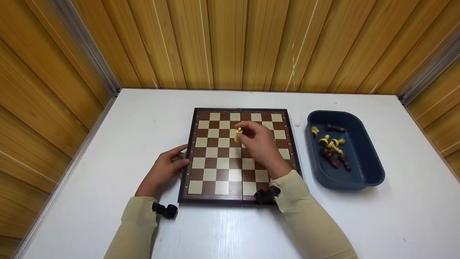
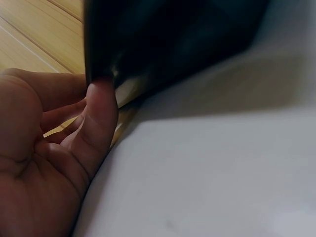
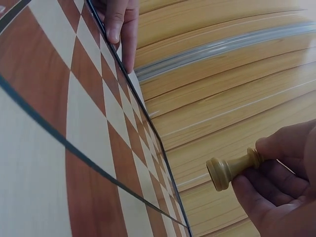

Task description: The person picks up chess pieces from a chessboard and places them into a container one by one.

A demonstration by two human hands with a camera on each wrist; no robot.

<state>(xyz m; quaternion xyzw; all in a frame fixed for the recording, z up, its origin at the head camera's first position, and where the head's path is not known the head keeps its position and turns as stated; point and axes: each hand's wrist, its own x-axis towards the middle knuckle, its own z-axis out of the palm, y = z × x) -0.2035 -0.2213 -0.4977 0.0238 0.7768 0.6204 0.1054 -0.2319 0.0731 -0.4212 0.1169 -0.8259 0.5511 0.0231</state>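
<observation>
A brown-and-cream chessboard lies flat on the white table. Above its middle, my right hand pinches a pale yellow chess piece between thumb and fingers. The right wrist view shows the piece's round base turned away from the palm; its top is partly covered by the fingers, so its kind is unclear. At the board's left edge my left hand rests with thumb and forefinger against the dark rim. The left wrist view has that thumb touching the board's dark side.
Right of the board stands a dark blue plastic tub with several yellow chess pieces and several dark brown pieces lying in it. Wood-patterned panels rise behind the white table and at both sides.
</observation>
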